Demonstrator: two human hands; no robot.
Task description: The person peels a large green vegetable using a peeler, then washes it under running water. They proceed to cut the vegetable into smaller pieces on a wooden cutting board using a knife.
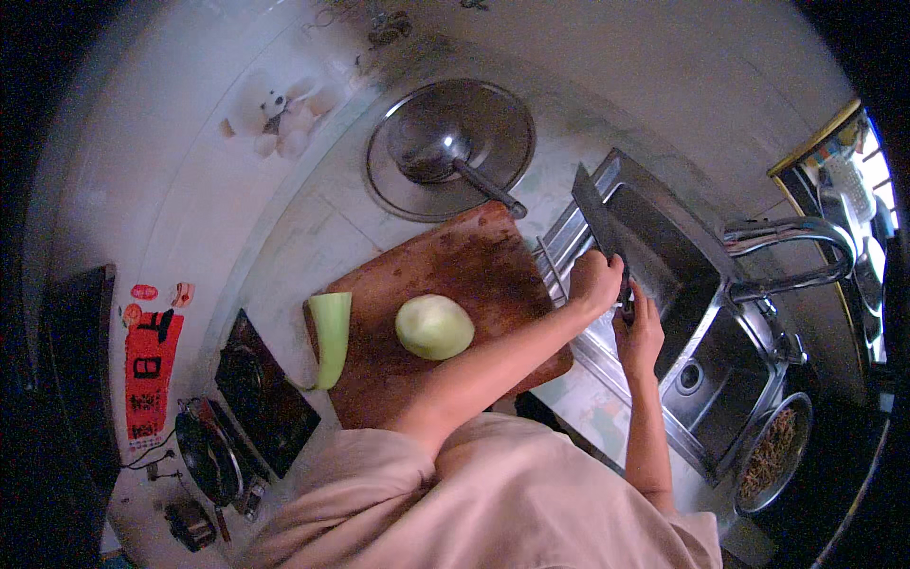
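Observation:
Over the near edge of the sink, my left hand is closed around the handle end of a kitchen knife, whose broad blade points away over the sink's rim. My right hand is close against the knife's dark handle, its fingers bent; whether it grips the handle too is partly hidden. To the left, a peeled pale-green round vegetable rests on a brown wooden cutting board. A long light-green vegetable piece lies at the board's left edge.
Behind the board sits a large metal lid or pan with a long-handled ladle or pot on it. A double steel sink with a faucet is at right, beside a bowl of brown food pieces. A dark cooktop stands left.

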